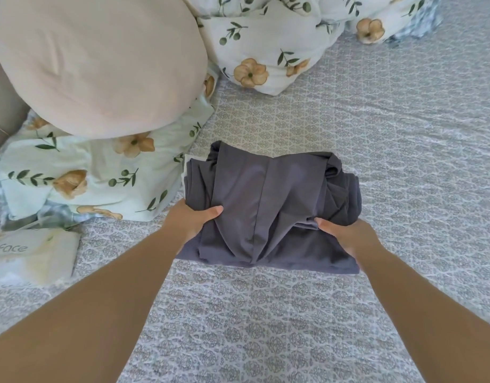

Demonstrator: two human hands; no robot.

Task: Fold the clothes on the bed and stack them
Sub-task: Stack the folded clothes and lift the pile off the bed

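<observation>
Fingers of the left hand point(192, 221) and right hand point(346, 234) curl under the near corners of the folded grey garment point(268, 205), thumbs pinching on top. It lies mid-bed on the patterned bedspread point(376, 161), long axis left to right, extending away from both hands, equally near each.

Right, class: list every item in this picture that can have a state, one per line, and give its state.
grey garment: folded into a bundle, gripped at both sides
white cloth: mostly hidden under the grey garment, only an edge showing
left hand: grips the garment's left side, thumb on top
right hand: grips the garment's right side
floral duvet: bunched up
tissue pack: lying flat on the bed
</observation>
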